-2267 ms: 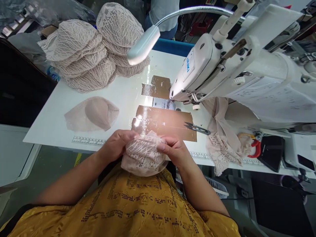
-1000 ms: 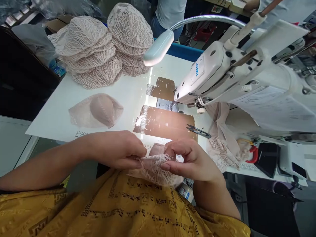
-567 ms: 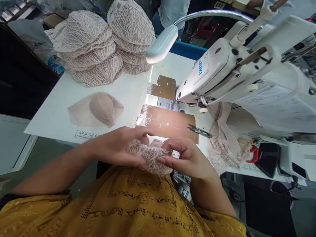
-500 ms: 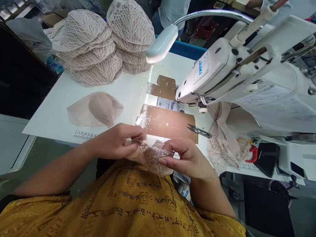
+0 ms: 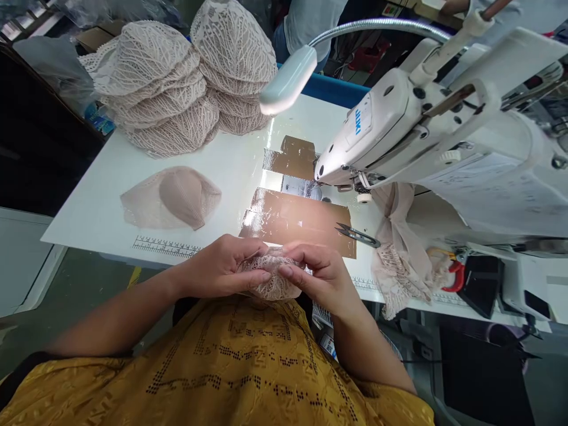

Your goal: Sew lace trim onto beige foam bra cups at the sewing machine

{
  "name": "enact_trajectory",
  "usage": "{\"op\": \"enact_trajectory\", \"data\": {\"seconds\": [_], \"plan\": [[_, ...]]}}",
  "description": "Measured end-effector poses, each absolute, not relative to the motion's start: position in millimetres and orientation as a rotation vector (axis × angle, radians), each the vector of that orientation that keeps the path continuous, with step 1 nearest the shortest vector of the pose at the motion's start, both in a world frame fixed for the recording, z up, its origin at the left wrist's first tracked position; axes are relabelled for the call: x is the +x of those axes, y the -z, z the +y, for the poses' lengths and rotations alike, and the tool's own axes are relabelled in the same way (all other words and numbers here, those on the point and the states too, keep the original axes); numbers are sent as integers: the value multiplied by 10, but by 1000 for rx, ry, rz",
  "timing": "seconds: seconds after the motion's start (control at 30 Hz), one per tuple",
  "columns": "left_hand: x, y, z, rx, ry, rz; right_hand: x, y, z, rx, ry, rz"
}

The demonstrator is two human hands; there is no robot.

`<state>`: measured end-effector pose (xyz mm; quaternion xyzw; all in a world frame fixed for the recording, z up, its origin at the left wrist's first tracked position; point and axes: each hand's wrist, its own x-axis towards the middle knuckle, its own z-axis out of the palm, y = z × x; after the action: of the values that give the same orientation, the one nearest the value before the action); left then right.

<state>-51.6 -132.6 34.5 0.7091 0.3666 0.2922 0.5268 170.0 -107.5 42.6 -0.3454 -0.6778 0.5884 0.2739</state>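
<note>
Close to my body at the table's front edge, both hands pinch a bunched piece of beige lace fabric (image 5: 274, 287). My left hand (image 5: 231, 266) grips its left side, thumb on top; the fingers behind the cloth are partly hidden. On its right side my right hand (image 5: 317, 272) is closed the same way, and the two thumbs are nearly touching. Left of them a beige bra cup piece with sheer fabric (image 5: 180, 195) lies flat. Thread snips (image 5: 358, 235) rest to the right, partly over a brown board (image 5: 297, 219).
A white sewing machine (image 5: 377, 124) stands at the right, a lamp (image 5: 288, 80) above the table (image 5: 97, 189). Stacked lace cups (image 5: 151, 89) sit at the back left. Beige lace garments (image 5: 399, 254) lie beyond the snips. A person (image 5: 310, 26) is at the far side.
My hands have drawn closer together, with the left moving right. The lace is now bunched more tightly between the thumbs, and the ruler marks left of my hands show more.
</note>
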Motion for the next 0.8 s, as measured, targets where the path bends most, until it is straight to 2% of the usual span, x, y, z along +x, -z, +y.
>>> {"op": "enact_trajectory", "data": {"seconds": [0.17,0.4,0.8], "plan": [[-557,-350,-1361,1837,-685,823,1643,-333,-1115,-976,-1499,-1701],[-554,-373,-1352,2005,-633,1009,1598,-291,-1127,-1078,-1497,-1617],[-492,-369,-1282,1849,-695,1003,1611,-271,-1146,-1147,-1471,-1661]]}}
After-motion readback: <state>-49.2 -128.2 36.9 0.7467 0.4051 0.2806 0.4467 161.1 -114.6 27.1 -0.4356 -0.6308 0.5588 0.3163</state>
